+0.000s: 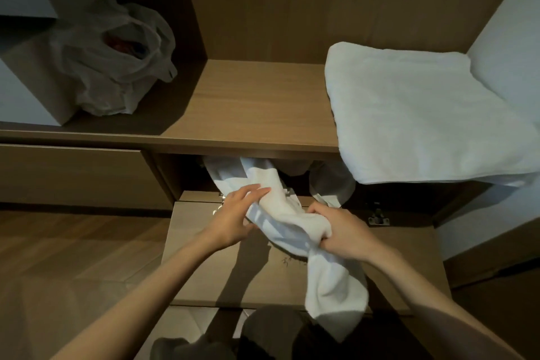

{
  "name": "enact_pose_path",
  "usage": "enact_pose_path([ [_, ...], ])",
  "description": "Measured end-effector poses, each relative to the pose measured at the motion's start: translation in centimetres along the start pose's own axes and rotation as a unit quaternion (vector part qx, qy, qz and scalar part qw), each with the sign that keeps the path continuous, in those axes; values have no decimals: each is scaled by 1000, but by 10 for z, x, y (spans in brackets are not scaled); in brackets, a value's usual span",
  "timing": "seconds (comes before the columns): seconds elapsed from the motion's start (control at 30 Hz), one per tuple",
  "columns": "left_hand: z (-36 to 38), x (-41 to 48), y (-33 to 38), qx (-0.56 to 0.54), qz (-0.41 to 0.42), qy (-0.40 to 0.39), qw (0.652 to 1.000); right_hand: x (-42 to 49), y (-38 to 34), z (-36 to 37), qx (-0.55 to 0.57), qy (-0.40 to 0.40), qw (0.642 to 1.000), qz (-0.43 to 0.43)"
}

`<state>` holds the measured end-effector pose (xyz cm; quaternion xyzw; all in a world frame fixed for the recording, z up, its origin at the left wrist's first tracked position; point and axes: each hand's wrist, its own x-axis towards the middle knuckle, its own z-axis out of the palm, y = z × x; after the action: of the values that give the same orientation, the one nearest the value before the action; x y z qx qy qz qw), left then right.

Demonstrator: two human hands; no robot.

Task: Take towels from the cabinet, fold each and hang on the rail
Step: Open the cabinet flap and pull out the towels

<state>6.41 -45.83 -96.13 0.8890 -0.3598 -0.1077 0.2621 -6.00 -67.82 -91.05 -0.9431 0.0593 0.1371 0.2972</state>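
A white towel (285, 218) trails out of the low cabinet compartment (187, 175) under the shelf, bunched into a rope. My right hand (340, 232) grips the towel's middle, and its free end hangs down toward my lap. My left hand (236, 213) rests on the towel further up with its fingers stretched over the cloth. A second white cloth (333, 184) stays inside the compartment, partly hidden. A large folded white towel (423, 114) lies on the wooden shelf (257, 108) at the right, overhanging its front edge. No rail is in view.
The compartment's door (292, 266) is folded down flat beneath my hands, hinges (378, 218) showing. A crumpled plastic bag (117, 52) sits on the shelf's left section. A closed drawer front (73, 175) is at the left, wooden floor (73, 257) below it.
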Motion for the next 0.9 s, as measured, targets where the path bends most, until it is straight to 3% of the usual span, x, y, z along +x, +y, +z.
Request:
enact_pose_path([
  [0.13, 22, 16, -1, 206, 61, -44, 976, -13, 5, -10, -138, 13, 990, -14],
  [0.23, 39, 35, -3, 287, 55, -94, 952, -20, 12, -10, -220, -23, 975, -19],
  [0.33, 61, 46, -19, 350, 36, -179, 919, -22, 30, -1, -247, 1, 969, 9],
  [0.43, 82, 45, -37, 344, -11, -211, 915, -12, 57, 22, -230, -25, 971, 63],
  [0.5, 93, 44, -49, 335, -43, -213, 917, 1, 69, 42, -141, -55, 983, 101],
  [0.63, 110, 42, -70, 351, -25, -170, 921, 32, 70, 82, 23, -69, 991, 113],
  [0.73, 111, 47, -79, 353, -19, -160, 921, 58, 70, 112, -1, -122, 980, 159],
  [0.9, 114, 51, -83, 326, -15, -144, 934, 93, 78, 156, -89, -64, 963, 246],
])
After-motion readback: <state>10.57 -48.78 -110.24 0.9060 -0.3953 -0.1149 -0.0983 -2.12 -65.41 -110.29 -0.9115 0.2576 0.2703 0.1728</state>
